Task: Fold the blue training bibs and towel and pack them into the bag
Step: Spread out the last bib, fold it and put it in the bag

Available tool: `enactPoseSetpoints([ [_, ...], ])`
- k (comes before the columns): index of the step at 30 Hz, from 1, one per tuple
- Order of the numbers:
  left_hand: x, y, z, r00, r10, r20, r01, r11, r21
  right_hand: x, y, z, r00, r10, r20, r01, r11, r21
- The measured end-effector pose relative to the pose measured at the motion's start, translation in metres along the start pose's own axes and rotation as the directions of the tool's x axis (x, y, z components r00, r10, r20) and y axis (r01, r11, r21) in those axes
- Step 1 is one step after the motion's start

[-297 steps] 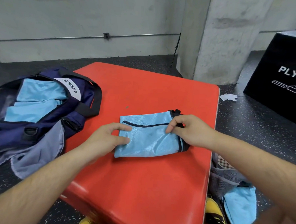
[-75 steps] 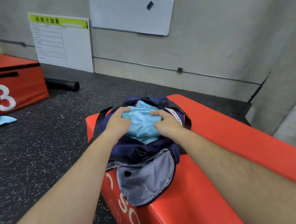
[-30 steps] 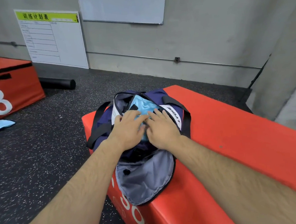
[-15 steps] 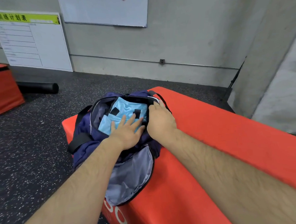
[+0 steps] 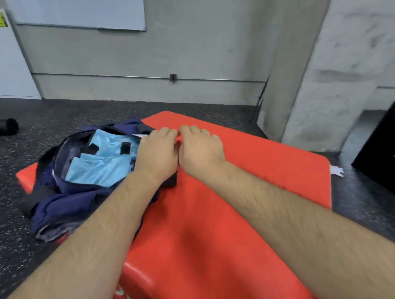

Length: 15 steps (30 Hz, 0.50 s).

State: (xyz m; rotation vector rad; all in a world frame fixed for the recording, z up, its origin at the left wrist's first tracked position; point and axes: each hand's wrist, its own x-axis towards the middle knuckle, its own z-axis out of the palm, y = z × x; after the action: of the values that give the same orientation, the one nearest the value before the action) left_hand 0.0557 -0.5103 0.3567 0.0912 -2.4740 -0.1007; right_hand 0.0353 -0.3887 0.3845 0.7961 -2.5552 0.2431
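The navy bag lies open on the left end of the red padded box. Folded light blue bibs with black trim fill its opening. My left hand hovers palm down over the bag's right edge, fingers loosely extended, with a black strap showing beneath its wrist. My right hand is beside it, palm down over the red surface, with nothing visible in it. The two hands nearly touch. I see no towel. The picture is somewhat blurred.
A concrete pillar rises behind the box on the right. A black box stands on the floor at far right, with a white paper scrap near it. A black roller lies on the floor at far left.
Both hands have come out of the bag's opening and shifted right to its edge. The bibs stay in the bag. The view has swung to the right.
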Motion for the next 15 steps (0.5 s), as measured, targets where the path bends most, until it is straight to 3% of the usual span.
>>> enactPoseSetpoints([
  [7,0.013,0.173,0.023,0.972,0.233,0.018,-0.226,0.957,-0.183,-0.09,0.146,-0.057,0.972,0.235,0.027,-0.228,0.96,-0.165],
  [13,0.003,0.347,0.065,0.87,0.482,0.107,-0.427,0.844,-0.324,-0.187,0.283,-0.077,0.882,0.463,-0.089,-0.468,0.833,-0.296],
  [15,-0.01,0.4,0.085,0.813,0.563,0.147,-0.49,0.798,-0.351,-0.227,0.323,-0.075,0.862,0.507,-0.032,-0.487,0.808,-0.331],
])
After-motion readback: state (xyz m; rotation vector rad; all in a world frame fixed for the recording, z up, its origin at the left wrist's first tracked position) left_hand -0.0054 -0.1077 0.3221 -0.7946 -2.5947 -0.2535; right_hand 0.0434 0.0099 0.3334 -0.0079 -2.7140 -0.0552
